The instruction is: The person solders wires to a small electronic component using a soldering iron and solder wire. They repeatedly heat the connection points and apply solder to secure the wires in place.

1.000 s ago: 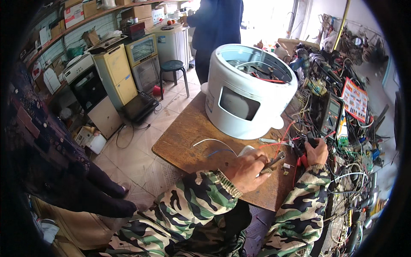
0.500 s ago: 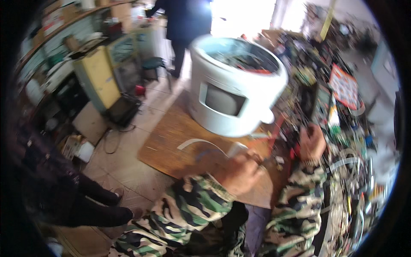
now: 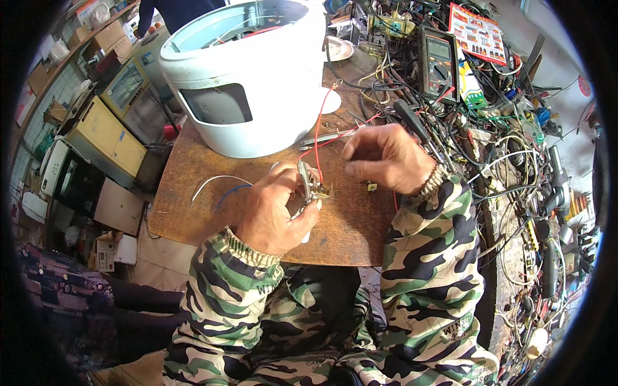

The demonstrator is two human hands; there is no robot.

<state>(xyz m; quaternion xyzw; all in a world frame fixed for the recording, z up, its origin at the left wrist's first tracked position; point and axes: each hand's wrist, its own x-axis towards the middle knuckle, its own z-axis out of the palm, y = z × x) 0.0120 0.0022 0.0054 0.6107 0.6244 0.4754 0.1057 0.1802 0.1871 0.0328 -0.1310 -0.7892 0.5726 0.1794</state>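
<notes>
My left hand (image 3: 273,209) is closed around a small metal part (image 3: 308,186) with brass-coloured terminals, held upright above the wooden board. A red wire (image 3: 319,132) rises from this part and ends in a ring-shaped tip. My right hand (image 3: 389,157) hovers just right of the part, its fingers curled toward the thumb; whatever lies between them, if anything, is hidden. Beyond my left hand stands a white rounded appliance housing (image 3: 283,83) with an open top and a rectangular window. A white wire (image 3: 219,179) and a blue wire (image 3: 228,193) lie left of my left hand.
The wooden board (image 3: 187,209) carries the housing and a slim metal tool (image 3: 328,137). At the right are a multimeter (image 3: 440,64), tangled cables and a black-handled tool (image 3: 411,119). Old appliances, among them a yellow cabinet (image 3: 106,138), line the left. Another person (image 3: 183,13) stands at the back.
My right hand has come from the cluttered right side to beside my left hand. The left hand now shows the metal part raised with its red wire. The whole view has shifted.
</notes>
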